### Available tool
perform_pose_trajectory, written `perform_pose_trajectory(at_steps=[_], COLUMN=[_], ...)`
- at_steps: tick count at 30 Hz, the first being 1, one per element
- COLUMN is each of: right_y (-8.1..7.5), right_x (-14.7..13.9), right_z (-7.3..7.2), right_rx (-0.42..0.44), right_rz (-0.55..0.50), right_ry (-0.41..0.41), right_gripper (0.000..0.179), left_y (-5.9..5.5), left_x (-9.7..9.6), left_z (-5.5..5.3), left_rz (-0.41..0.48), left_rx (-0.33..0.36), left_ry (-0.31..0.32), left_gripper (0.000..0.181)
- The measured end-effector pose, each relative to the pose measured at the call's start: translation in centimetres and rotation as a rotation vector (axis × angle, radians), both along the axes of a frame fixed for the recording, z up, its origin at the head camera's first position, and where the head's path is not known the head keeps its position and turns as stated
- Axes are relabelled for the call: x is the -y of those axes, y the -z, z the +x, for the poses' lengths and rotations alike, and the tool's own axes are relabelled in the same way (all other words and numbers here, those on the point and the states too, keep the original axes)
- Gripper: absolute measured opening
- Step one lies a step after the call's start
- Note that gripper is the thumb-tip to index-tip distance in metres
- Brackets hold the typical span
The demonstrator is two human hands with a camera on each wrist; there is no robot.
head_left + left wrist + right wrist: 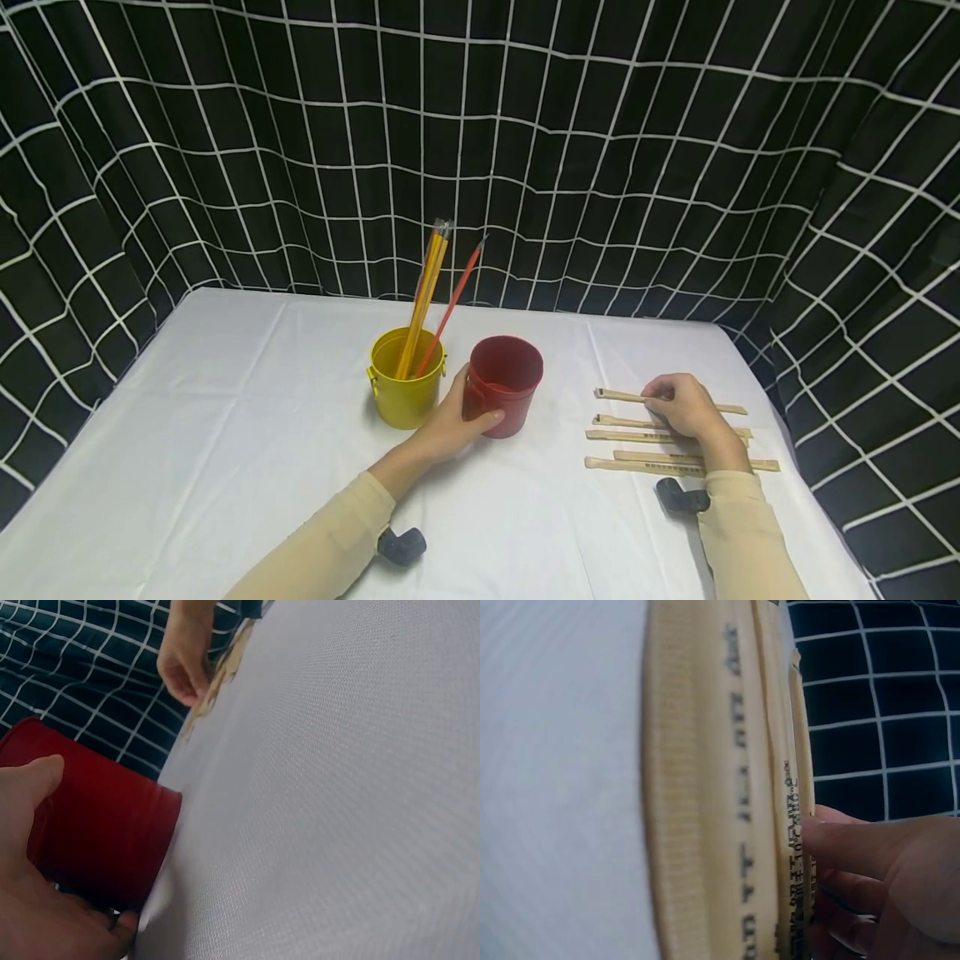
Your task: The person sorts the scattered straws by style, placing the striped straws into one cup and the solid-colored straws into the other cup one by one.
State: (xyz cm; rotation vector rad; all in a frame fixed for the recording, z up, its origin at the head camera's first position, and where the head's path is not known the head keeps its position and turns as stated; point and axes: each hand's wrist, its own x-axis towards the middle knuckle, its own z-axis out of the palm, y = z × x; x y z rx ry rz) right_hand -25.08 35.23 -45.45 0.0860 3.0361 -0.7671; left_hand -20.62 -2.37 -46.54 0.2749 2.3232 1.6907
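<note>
My left hand (448, 423) grips a small red bucket (521, 405), its thumb across the near wall and the other fingers round the left side. The bucket stands upright on the white cloth; in the left wrist view its wall (105, 817) shows beside the thumb. Over on the right, my right hand (684, 407) pinches the farthest of several long beige sticks (619, 395) between thumb and fingers. The other beige sticks (626, 436) lie roughly parallel, nearer to me and partly under the wrist. Up close, the right wrist view shows black printing on these sticks (739, 750).
Just left of the red bucket stands a yellow bucket (405, 404). Long yellow sticks (426, 304) and a thin red stick (455, 300) lean out of it. A dark curtain with a white grid (480, 142) closes off the table's back and sides.
</note>
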Motion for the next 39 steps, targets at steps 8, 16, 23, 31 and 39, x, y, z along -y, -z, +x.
perform_pose_trajectory(at_steps=[8,16,23,31,39], right_y=[-1.8,-3.6,-5.6,-8.8,-10.8], right_x=[0.6,1.7,2.9,4.9,7.0], right_z=[0.2,0.6,1.2,1.8,2.6], right_rx=[-0.128,-0.284,-0.490,-0.668,-0.778], right_rz=[-0.025,-0.071,-0.118,-0.263,-0.474], right_ry=[-0.074,-0.076,-0.101,-0.160,-0.236], right_gripper=[0.015,0.014,0.024,0.022,0.021], left_y=[0.2,0.3,0.1,0.2,0.2], left_x=[0.0,0.1,0.1,0.1,0.1], left_z=[-0.1,0.0,0.0,-0.1,-0.2], left_rz=[0.009,-0.002,0.006,0.020,0.007], left_rx=[0.007,0.006,0.002,0.012,0.022], left_ry=[0.005,0.006,0.014,0.009,0.010], left_gripper=[0.095,0.095,0.095,0.095,0.095])
